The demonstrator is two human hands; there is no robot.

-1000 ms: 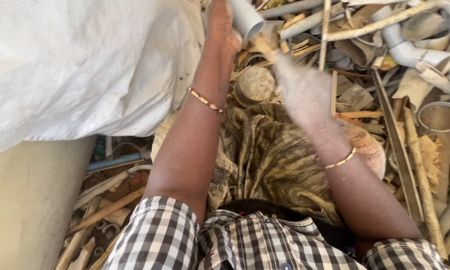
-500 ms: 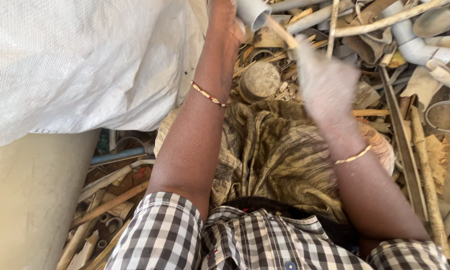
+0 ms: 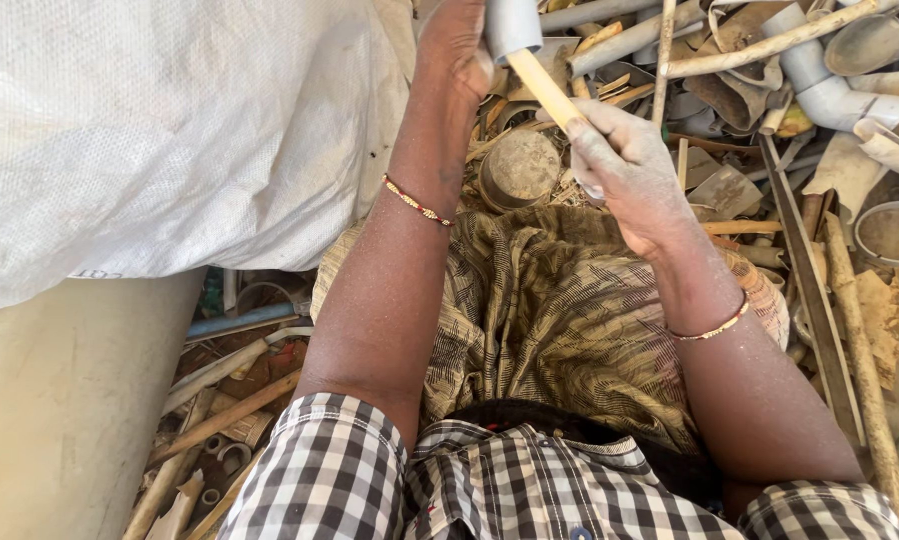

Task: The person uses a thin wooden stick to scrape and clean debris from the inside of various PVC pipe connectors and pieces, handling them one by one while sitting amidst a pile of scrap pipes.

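Observation:
My left hand [image 3: 457, 45] grips a short grey pipe piece [image 3: 511, 24] at the top edge of the view. A tan wooden stick [image 3: 542, 87] pokes into the pipe's lower end. My right hand [image 3: 625, 165], dusty with white powder, is closed around the stick's lower part. Both wrists wear thin bangles. A patterned olive cloth [image 3: 560, 310] covers my lap below the hands.
A big white woven sack [image 3: 170, 130] fills the left side. A wide beige pipe [image 3: 60, 400] lies at lower left. Heaps of broken pipes, elbows, rings and sticks [image 3: 820, 90] surround me on the right and ahead. A round dusty cap [image 3: 520, 170] sits between my arms.
My right hand has risen and now holds the stick up into the grey pipe. The left hand with the pipe stayed near the top edge.

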